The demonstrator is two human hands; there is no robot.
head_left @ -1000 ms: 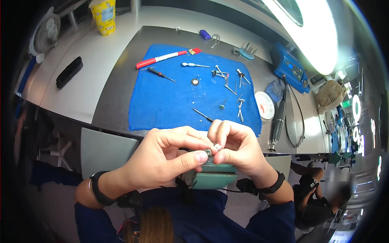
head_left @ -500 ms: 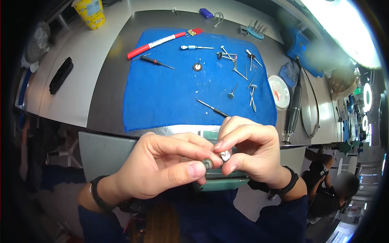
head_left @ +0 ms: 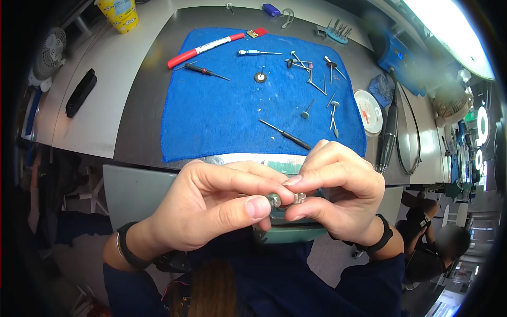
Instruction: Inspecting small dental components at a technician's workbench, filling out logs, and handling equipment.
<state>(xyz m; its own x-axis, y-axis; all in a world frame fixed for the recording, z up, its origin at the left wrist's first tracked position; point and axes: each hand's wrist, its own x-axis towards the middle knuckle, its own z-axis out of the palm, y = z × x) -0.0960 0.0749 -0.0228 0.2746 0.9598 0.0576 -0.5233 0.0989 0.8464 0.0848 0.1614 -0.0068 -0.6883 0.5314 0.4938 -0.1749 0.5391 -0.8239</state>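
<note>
Beside the cloth (head_left: 211,116), the left hand (head_left: 211,203) pinches a greenish lump (head_left: 274,200), the right hand (head_left: 346,185) a silvery piece (head_left: 300,198) — likely for visibility.

Lit digits (head_left: 400,56) on blue control box (head_left: 392,48); dark lettering (head_left: 214,45) on red-white marker (head_left: 206,49); pale label (head_left: 122,7) on yellow cup (head_left: 125,24), print too small.

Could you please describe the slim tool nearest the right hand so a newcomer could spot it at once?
On the big blue cloth, look near the lower edge, beside the right hand. The slim tool lies there, metal shaft pointing up-left. Its handle looks plain dark, unlike the red-and-dark tool at upper left.
</note>
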